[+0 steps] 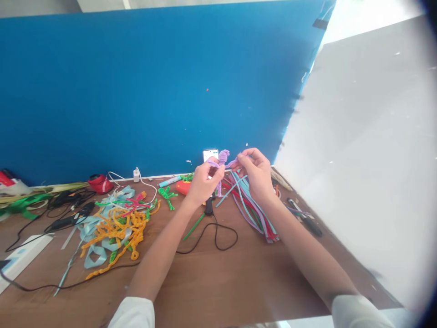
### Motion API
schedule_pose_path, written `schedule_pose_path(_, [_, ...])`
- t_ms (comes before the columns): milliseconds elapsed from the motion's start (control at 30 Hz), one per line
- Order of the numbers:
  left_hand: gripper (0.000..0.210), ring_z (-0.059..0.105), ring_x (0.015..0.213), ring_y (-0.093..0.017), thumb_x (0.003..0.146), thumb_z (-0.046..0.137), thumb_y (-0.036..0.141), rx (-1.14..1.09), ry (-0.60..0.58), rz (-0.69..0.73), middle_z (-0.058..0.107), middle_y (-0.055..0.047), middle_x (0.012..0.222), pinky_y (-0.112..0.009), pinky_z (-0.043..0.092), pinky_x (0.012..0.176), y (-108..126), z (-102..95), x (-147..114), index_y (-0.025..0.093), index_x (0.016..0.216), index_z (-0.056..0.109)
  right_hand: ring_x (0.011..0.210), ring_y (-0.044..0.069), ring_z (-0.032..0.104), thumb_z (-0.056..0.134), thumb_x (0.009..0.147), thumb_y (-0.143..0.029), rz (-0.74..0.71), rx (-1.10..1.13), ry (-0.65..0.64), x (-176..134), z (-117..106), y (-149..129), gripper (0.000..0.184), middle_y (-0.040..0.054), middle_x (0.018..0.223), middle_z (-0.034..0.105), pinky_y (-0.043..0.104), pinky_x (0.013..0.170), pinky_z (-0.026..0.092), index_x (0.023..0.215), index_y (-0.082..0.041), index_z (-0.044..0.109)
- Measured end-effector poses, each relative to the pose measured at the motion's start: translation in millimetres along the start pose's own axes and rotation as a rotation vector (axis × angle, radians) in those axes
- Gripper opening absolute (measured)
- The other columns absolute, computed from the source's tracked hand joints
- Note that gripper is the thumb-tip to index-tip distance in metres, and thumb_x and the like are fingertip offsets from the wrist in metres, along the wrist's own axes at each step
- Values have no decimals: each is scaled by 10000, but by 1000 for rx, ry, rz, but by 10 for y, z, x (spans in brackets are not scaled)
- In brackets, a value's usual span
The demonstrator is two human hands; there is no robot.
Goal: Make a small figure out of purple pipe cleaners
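Observation:
A figure of twisted purple pipe cleaners (223,157) is held up between my two hands, above the back of the table. My left hand (205,182) pinches its left part between thumb and fingers. With thumb and forefinger, my right hand (254,171) grips a purple strand on the right side. Some of the figure hangs below my left hand. Behind it a phone (210,155) with a lit screen leans near the blue panel. Under my right hand lies a bundle of loose pipe cleaners (252,209) in light blue, purple and red.
Orange pipe-cleaner pieces (119,230) and light blue ribbon (95,255) are heaped at left. A green pipe-cleaner figure (167,197) lies nearer. A black cable (225,248) loops on the brown table (218,282). A blue panel (153,91) stands behind, a white power strip (23,259) far left.

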State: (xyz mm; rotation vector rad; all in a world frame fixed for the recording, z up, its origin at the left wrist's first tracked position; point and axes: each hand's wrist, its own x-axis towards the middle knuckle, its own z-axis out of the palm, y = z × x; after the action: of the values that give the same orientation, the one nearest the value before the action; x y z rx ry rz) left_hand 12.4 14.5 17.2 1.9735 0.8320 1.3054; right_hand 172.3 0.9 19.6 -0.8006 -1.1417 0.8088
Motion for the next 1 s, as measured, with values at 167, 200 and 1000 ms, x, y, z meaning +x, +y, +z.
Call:
schedule_pose_path(167, [247, 455, 579, -106, 942, 547, 399, -15, -36, -36, 486, 35, 643, -240, 340, 555, 1, 7, -3, 192, 808, 538, 565, 114, 627, 654, 737, -221, 73, 42, -52, 12, -19, -3, 181, -34, 645, 640, 206, 479, 408, 861, -220, 523])
schedule_pose_path(200, [252, 456, 582, -108, 941, 551, 413, -15, -48, -46, 500, 32, 645, -240, 339, 556, 13, 16, -11, 188, 827, 566, 558, 112, 622, 648, 716, -202, 84, 55, -54, 10, -18, -9, 210, -43, 641, 631, 206, 475, 401, 884, -221, 524])
schedule_pose_path(1000, [318, 376, 468, -82, 927, 534, 394, -130, 17, -31, 426, 47, 514, -235, 281, 479, 12, -33, -50, 173, 699, 520, 604, 114, 591, 832, 722, -383, 79, 154, -204, -19, 44, 31, 309, 0, 735, 692, 232, 517, 396, 909, -182, 688])
